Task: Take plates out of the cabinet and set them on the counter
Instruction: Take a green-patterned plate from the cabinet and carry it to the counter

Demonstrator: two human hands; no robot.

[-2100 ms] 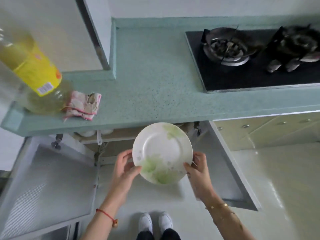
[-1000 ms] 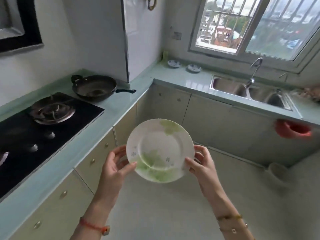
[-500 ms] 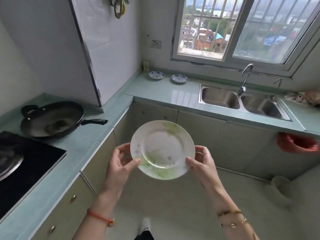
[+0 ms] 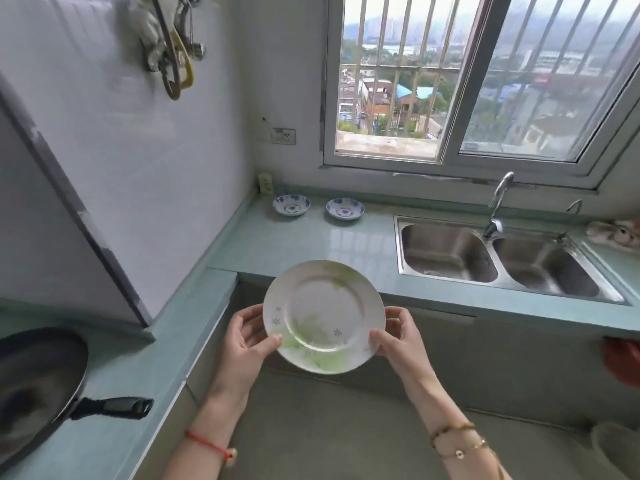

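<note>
I hold a white plate (image 4: pixel 323 315) with green leaf and small flower print in front of me, roughly level, above the floor and just short of the counter's front edge. My left hand (image 4: pixel 246 341) grips its left rim with the thumb on top. My right hand (image 4: pixel 398 337) grips the right rim the same way. The pale green counter (image 4: pixel 363 247) runs under the window ahead. The cabinet is out of view.
Two small blue-patterned dishes (image 4: pixel 291 205) (image 4: pixel 345 208) stand at the back of the counter by the wall. A double steel sink (image 4: pixel 498 259) with a tap lies to the right. A black frying pan (image 4: pixel 38 389) sits on the left counter.
I have turned from the open cabinet under the stove to the right toward the window counter, carrying the plate in both hands. The sink counter is now closer.
</note>
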